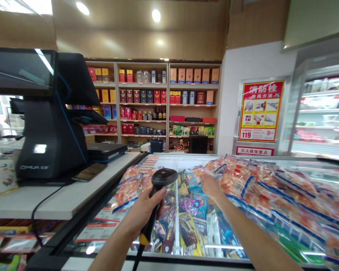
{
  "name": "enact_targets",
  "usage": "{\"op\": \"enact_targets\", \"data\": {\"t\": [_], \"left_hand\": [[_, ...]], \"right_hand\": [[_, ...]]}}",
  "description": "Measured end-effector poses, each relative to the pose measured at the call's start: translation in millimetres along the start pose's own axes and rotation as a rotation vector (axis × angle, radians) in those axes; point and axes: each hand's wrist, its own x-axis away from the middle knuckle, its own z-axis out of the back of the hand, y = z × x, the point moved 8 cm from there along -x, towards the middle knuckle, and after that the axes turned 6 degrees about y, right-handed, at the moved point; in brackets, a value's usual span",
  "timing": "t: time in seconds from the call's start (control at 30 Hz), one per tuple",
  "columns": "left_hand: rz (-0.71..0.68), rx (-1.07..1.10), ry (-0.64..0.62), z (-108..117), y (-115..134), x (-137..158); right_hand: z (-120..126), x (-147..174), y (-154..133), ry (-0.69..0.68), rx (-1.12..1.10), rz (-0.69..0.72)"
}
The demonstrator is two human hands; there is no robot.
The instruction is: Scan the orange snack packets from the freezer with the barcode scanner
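My left hand point(150, 207) is wrapped around the handle of a black barcode scanner point(164, 177) with a yellow patch near its base, held over a glass-topped freezer point(101, 226). My right hand point(210, 185) reaches farther across the glass, its fingers closed on the edge of a clear plastic food packet point(197, 174); the fingertips are partly hidden. A pile of similar packets with blue edges and orange-pink contents point(238, 177) lies to the right of that hand. More of these packets point(128, 190) rest on the glass left of the scanner.
Colourful ice-cream wrappers point(190, 226) show through the glass. On the left counter point(56, 205) stand a black checkout terminal point(48, 139) and a phone point(89, 171). A cable point(35, 214) hangs over the counter edge. Shelves of boxes and bottles point(144, 96) line the back.
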Motion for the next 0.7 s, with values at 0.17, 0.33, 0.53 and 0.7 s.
{"op": "enact_targets", "data": {"t": [0.17, 0.33, 0.53, 0.7], "left_hand": [[0.014, -0.009, -0.01, -5, -6, -4], [0.049, -0.001, -0.043, -8, -8, -2], [0.051, -0.009, -0.034, -11, -6, 0], [-0.01, -0.035, -0.006, -14, 1, 5]], "right_hand": [[16, -2, 1, 0.113, -0.005, -0.064], [-5, -8, 29, -0.015, -0.067, -0.205], [-5, -6, 44, 0.111, -0.335, -0.338], [11, 1, 46, 0.337, -0.438, -0.367]]}}
